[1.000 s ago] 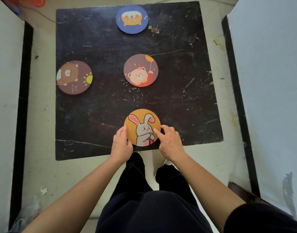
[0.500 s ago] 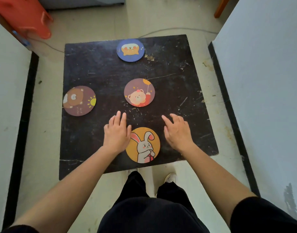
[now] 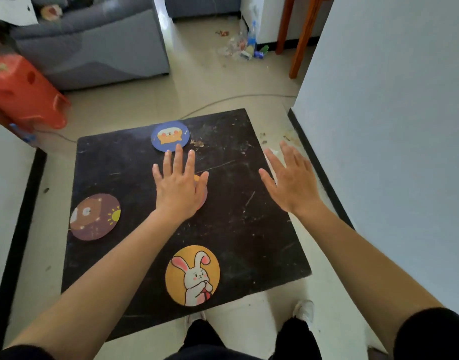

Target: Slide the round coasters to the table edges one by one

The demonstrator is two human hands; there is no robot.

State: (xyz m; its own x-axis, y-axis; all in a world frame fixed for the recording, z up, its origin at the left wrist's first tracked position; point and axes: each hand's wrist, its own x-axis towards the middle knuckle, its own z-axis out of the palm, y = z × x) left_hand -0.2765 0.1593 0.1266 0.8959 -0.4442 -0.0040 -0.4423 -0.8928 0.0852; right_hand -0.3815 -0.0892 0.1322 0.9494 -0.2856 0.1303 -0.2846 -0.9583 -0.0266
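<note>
A dark scratched table (image 3: 236, 229) carries several round coasters. The yellow rabbit coaster (image 3: 192, 275) lies at the near edge. The brown bear coaster (image 3: 94, 216) overhangs the left edge. The blue coaster (image 3: 170, 136) sits at the far edge. My left hand (image 3: 179, 188) is spread flat over the centre coaster (image 3: 203, 193), of which only a sliver shows past my thumb. My right hand (image 3: 292, 183) hovers open above the table's right side, holding nothing.
White walls with black skirting flank the table left and right. An orange plastic stool (image 3: 23, 92) and a grey sofa (image 3: 93, 42) stand beyond the far left. A cable (image 3: 223, 100) crosses the floor; litter and wooden legs (image 3: 298, 35) lie far right.
Both hands left the rabbit coaster at the near edge and reached forward. My left hand now covers the centre coaster; my right moved to the right side. The camera tilted up.
</note>
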